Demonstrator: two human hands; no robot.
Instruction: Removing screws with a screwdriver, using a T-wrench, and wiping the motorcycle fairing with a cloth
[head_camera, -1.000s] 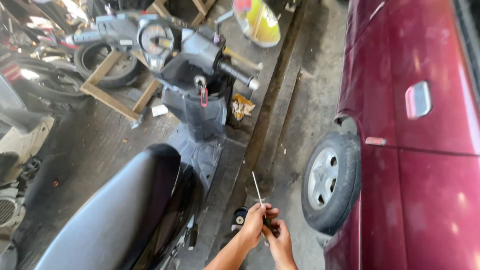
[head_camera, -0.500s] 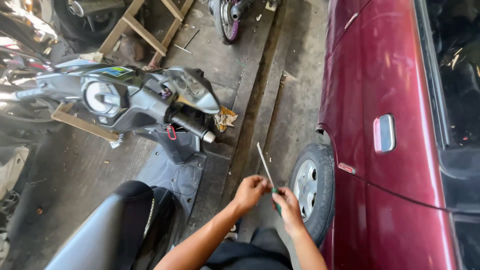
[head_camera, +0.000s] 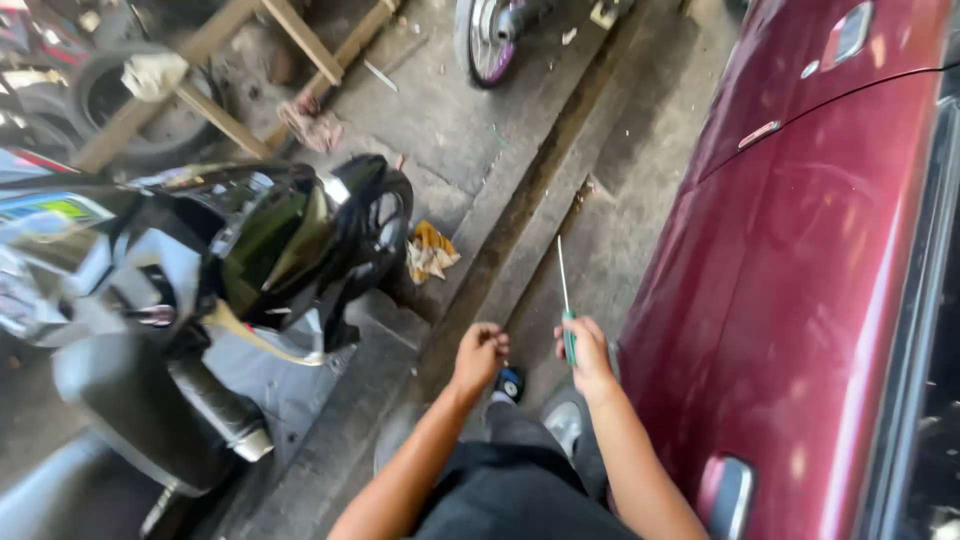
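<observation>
My right hand (head_camera: 588, 352) grips the green handle of a long thin screwdriver (head_camera: 564, 290), whose metal shaft points away from me over the concrete floor. My left hand (head_camera: 481, 353) is curled into a loose fist a short way to the left, apart from the tool; whether it holds anything small I cannot tell. Both forearms reach out over my dark trousers. A black scooter (head_camera: 250, 260) with a grey seat stands just left of my left hand.
A dark red car (head_camera: 800, 260) fills the right side, close to my right arm. A yellow rag (head_camera: 430, 252) lies by the scooter's front wheel. Farther off are a wooden frame (head_camera: 240, 110), a tyre (head_camera: 110, 95) and another wheel (head_camera: 485, 40).
My hands have come apart; the left one let go of the screwdriver and moved left. The view has swung, so the scooter's front is nearer and the car looms larger on the right.
</observation>
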